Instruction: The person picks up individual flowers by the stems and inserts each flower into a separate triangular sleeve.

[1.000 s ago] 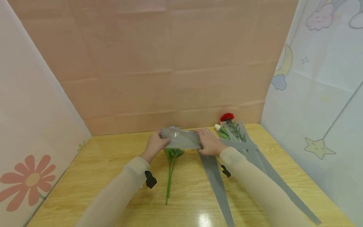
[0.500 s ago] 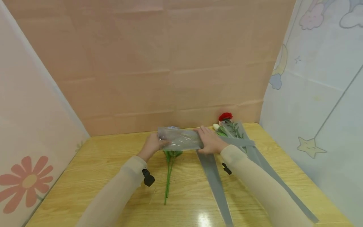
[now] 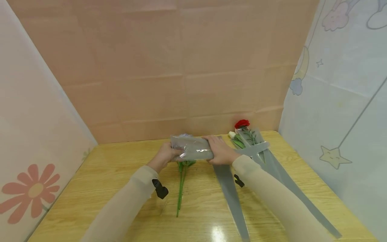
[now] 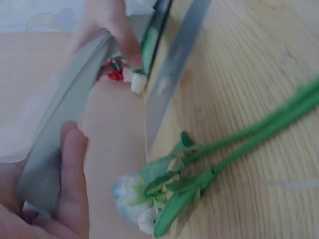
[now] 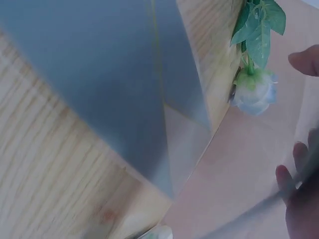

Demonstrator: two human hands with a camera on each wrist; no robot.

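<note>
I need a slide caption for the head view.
Left hand and right hand hold a translucent grey strip over a wooden table, a red flower at right.

The left arm (image 3: 121, 205) and right arm (image 3: 272, 198) reach forward from the lower edge of the head view, slanting inward, both in pale sleeves (image 3: 143, 181). The left grip (image 3: 161, 156) is pinched, its thumb (image 3: 176, 153) pointing across toward the right (the left wrist view shows one of its digits (image 4: 74, 174) standing upright). The right grip (image 3: 221, 151) is bent round in a hold, back of the hand upward. The two are roughly level, with a gap between them.
</note>
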